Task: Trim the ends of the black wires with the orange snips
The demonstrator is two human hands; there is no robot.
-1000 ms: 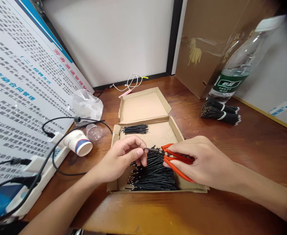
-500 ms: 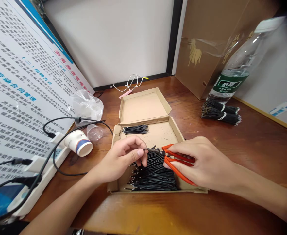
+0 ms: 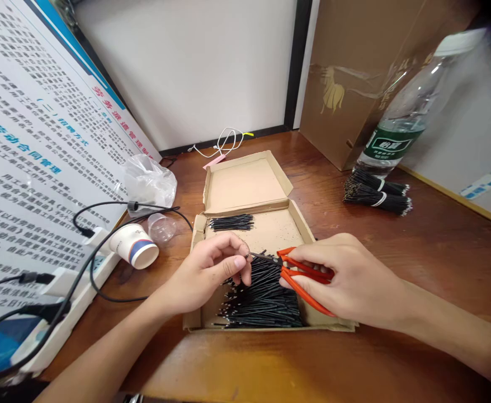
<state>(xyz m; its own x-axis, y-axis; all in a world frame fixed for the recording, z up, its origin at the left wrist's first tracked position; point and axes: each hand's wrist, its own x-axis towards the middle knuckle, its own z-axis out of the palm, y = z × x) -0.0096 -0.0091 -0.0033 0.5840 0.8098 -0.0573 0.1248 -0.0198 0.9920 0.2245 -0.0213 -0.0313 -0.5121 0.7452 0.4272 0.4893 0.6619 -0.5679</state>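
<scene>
My right hand (image 3: 346,280) is wrapped round a pair of red-handled scissors (image 3: 304,274), whose dark narrow blades point left. Close to the blade tips, my left hand (image 3: 216,266) is closed, thumb and fingers pinched together. What it pinches is too small and too hidden to make out. Beneath both hands, a pile of short black wires (image 3: 266,302) with pale ends lies in the near part of an open cardboard box (image 3: 302,221). A smaller, neat row of black wires (image 3: 231,222) sits at the box's far left. Dark specks dot the cardboard.
Two tied wire bundles (image 3: 377,193) lie by a water bottle (image 3: 392,134) at the right. A large brown carton (image 3: 346,84) stands behind. On the left are a tipped paper cup (image 3: 135,246), a clear plastic cup (image 3: 162,227), a plastic bag (image 3: 149,182) and a power strip (image 3: 61,313) with black cables.
</scene>
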